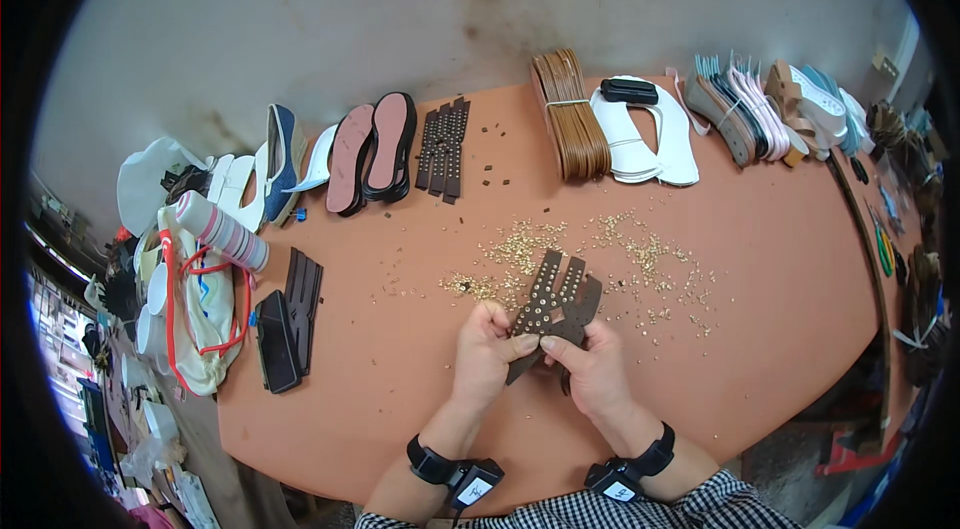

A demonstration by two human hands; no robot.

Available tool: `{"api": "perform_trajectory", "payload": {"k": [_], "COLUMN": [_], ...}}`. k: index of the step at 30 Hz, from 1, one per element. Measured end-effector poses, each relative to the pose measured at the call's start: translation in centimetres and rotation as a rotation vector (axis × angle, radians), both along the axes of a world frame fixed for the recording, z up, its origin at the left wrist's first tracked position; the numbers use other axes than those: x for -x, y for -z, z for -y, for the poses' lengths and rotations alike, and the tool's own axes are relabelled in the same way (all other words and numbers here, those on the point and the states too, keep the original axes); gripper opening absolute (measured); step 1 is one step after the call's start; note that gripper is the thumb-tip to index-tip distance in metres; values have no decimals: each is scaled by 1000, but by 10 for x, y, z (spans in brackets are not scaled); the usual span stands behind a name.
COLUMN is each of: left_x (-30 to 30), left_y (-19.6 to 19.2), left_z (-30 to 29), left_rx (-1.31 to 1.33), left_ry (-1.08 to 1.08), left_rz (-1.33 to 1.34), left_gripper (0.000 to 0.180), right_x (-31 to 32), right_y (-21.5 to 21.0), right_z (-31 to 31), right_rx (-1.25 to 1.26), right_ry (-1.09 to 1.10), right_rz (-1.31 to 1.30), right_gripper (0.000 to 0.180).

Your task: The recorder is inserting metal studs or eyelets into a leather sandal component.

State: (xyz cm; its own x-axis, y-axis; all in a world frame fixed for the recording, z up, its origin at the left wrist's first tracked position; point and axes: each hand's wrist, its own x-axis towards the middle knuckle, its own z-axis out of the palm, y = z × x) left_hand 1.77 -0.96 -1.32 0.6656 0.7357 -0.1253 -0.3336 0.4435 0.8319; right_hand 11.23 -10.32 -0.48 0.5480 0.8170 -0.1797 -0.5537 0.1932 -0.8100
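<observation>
- From my remote seat, I see the left hand [484, 357] and right hand [600, 372] close together, both pinching the brown studded piece [546, 307].
- I have that piece over the orange-brown surface [770, 349].
- Loose gold studs [652, 257] lie scattered just beyond it.
- Farther back, dark straps [444, 149] sit beside pink-topped soles [389, 144].
</observation>
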Motion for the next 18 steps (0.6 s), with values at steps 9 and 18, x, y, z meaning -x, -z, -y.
{"api": "perform_trajectory", "payload": {"k": [9,18], "left_x": [5,40], "left_y": [-7,8], "left_z": [-7,-55], "left_rx": [31,-688], "left_ry": [76,-99], "left_rz": [-40,-738], "left_gripper": [23,13], "right_x": [-8,-26], "right_y": [8,1], "right_z": [-5,-3], "right_rx": [-101,3], "right_ry": [-15,-41], "right_rz": [-279,-341], "right_gripper": [14,20]}}
